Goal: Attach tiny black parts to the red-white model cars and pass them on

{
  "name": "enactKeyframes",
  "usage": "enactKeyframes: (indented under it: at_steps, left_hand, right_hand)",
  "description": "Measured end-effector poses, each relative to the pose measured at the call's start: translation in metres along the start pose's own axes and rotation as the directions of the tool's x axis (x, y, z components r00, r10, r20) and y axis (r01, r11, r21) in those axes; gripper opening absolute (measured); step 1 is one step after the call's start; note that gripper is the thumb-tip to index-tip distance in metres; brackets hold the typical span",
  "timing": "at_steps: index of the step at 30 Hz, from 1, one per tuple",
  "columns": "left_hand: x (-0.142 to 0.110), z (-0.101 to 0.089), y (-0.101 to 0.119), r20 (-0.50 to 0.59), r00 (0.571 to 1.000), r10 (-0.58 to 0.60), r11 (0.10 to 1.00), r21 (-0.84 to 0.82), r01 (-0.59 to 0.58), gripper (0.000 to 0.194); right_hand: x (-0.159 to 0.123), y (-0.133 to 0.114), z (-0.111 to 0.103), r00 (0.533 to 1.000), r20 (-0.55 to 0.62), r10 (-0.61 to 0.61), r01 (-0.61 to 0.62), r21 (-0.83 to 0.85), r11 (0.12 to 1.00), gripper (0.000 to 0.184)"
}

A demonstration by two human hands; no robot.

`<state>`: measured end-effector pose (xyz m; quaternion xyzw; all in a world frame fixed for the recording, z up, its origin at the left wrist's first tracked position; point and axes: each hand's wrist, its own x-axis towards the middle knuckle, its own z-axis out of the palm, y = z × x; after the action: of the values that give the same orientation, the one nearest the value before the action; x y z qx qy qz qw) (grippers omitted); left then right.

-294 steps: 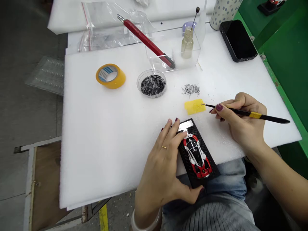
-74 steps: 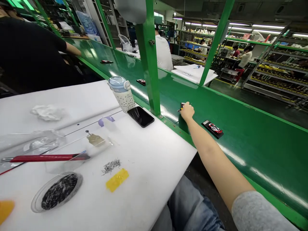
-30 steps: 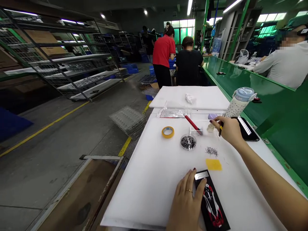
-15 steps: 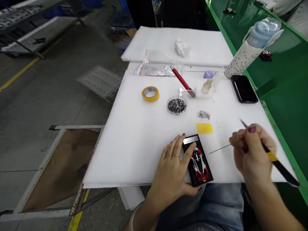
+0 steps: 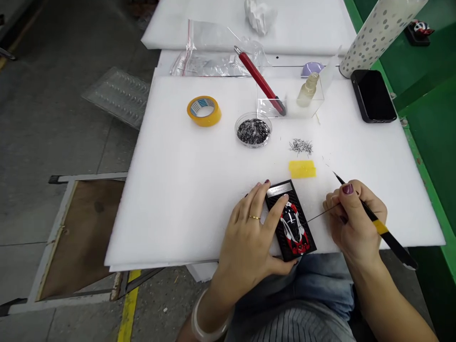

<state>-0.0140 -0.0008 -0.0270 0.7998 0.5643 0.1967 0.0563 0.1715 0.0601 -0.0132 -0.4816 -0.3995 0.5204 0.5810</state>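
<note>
A small red, white and black model car [image 5: 292,223] sits on a black display base [image 5: 307,237] at the table's front edge. My left hand [image 5: 249,228] grips that base from the left, thumb at the near end and index fingertip by the silver label. In my right hand [image 5: 356,218] are black tweezers [image 5: 390,240] with a yellow band, their tips pointing away over the table. The same hand pinches a thin dark needle-like rod [image 5: 322,215], whose tip reaches the car's right side; whether it touches cannot be told.
Beyond the car lie a yellow rectangle [image 5: 302,169], loose black slivers [image 5: 301,147] and a round dish [image 5: 253,132] full of more. Yellow tape [image 5: 204,111], a red pen [image 5: 260,80], a small glass bottle [image 5: 308,90], a phone [image 5: 373,96] and a dotted flask [image 5: 379,38] stand farther back.
My right hand has moved left toward the model car, bringing the rod's tip to it. My left hand still holds the base. The view has tilted down and come closer.
</note>
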Motion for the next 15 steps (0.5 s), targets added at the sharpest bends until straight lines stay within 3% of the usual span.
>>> enactKeyframes:
  at_steps: [7,9,10,11,13,14,15]
  left_hand:
    - [0.000,0.000,0.000,0.013,1.000,-0.007,1.000,-0.010,0.007,0.122]
    - [0.000,0.000,0.000,0.018,1.000,-0.010,1.000,-0.006,0.010,0.122]
    - [0.000,0.000,0.000,0.021,1.000,-0.009,1.000,-0.003,0.009,0.123]
    - [0.000,0.000,0.000,0.020,1.000,-0.007,1.000,0.003,0.007,0.124]
    - [0.000,0.000,0.000,0.013,1.000,0.000,1.000,0.016,0.000,0.125]
    - [0.000,0.000,0.000,0.006,1.000,0.006,1.000,0.023,-0.006,0.126]
    - [0.000,0.001,0.000,-0.001,1.000,0.010,1.000,0.027,-0.010,0.126]
  right_hand:
    - [-0.005,0.000,-0.001,1.000,0.004,-0.001,0.001,-0.005,1.000,0.045]
    - [0.001,-0.009,-0.001,0.996,-0.016,-0.091,0.091,-0.032,0.995,0.044]
    - [0.008,-0.016,-0.001,0.979,-0.046,-0.197,0.193,-0.072,0.979,0.043]
    - [0.019,-0.025,0.001,0.937,-0.080,-0.340,0.327,-0.140,0.935,0.042]
    - [0.049,-0.043,0.006,0.782,-0.092,-0.616,0.554,-0.349,0.755,0.040]
    - [0.068,-0.053,0.011,0.691,-0.058,-0.720,0.627,-0.447,0.638,0.041]
    - [0.088,-0.061,0.016,0.636,0.001,-0.772,0.659,-0.522,0.542,0.041]
